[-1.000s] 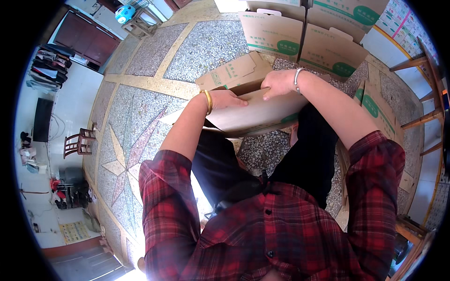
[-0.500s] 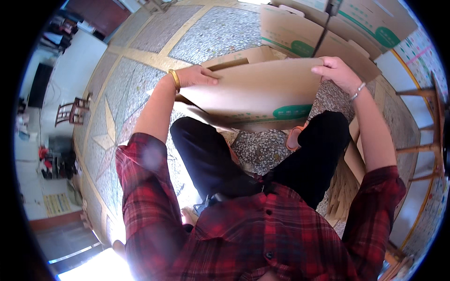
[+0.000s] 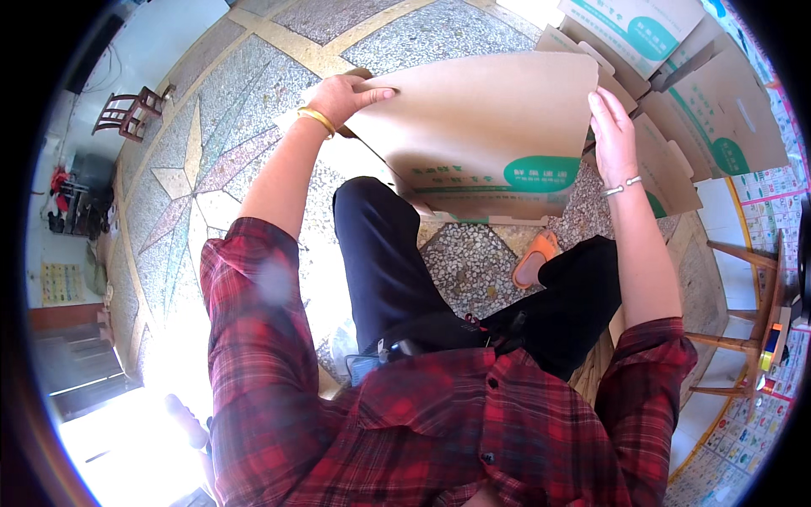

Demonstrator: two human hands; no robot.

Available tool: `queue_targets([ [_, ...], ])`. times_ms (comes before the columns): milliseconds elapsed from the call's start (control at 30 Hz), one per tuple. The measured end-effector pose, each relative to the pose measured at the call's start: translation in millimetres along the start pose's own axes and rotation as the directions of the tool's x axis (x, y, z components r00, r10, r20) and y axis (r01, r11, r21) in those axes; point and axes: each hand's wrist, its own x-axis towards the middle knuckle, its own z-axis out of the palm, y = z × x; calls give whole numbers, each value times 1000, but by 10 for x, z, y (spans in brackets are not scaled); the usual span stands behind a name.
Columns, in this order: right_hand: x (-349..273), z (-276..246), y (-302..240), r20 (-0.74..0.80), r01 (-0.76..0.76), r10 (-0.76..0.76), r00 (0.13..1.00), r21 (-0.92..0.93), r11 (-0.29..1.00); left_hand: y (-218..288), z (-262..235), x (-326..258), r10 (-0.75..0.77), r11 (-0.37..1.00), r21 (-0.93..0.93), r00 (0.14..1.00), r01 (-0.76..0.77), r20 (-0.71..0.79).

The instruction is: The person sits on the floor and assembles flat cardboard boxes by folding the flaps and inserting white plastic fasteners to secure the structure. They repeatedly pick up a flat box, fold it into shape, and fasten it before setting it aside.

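A brown cardboard box [image 3: 473, 118] with a green printed oval stands in front of my knees, its broad side facing me. My left hand [image 3: 342, 100], with a gold bangle at the wrist, grips its upper left edge, the thumb lying on the near face and the fingers behind. At the box's right edge, just below the top corner, is my right hand [image 3: 614, 135], with a silver bracelet. Its fingers press along that edge; their far side is partly hidden. The bottom of the box hangs close above the speckled floor.
Several more printed cardboard boxes [image 3: 718, 110] stand at the far right. A wooden stool or chair [image 3: 748, 313] is at the right by a patterned wall sheet. A small brown chair [image 3: 131, 112] stands far left. Below the box shows an orange slipper [image 3: 538, 253] on a foot.
The box has been raised and tilted, so more of its printed face shows. My right hand has slid from the top corner down onto the right edge. The whole view has also shifted.
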Motion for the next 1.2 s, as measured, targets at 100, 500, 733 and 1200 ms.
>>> queue_targets([
  [100, -77, -78, 176, -101, 91, -87, 991, 39, 995, -370, -64, 45, 70, 994, 98, 989, -58, -132],
  [500, -1142, -449, 2097, -164, -649, 691, 704, 248, 719, -1030, -154, -37, 25, 1000, 12, 966, -22, -259],
  [733, -1223, -253, 1977, -21, -746, 753, 658, 118, 656, -1163, -157, -10, 6, 1000, -12, 950, -11, -312],
  [1200, -1116, 19, 1926, 12, -741, 743, 670, 80, 667, -1438, -236, -129, 100, 985, -101, 941, -139, -324],
])
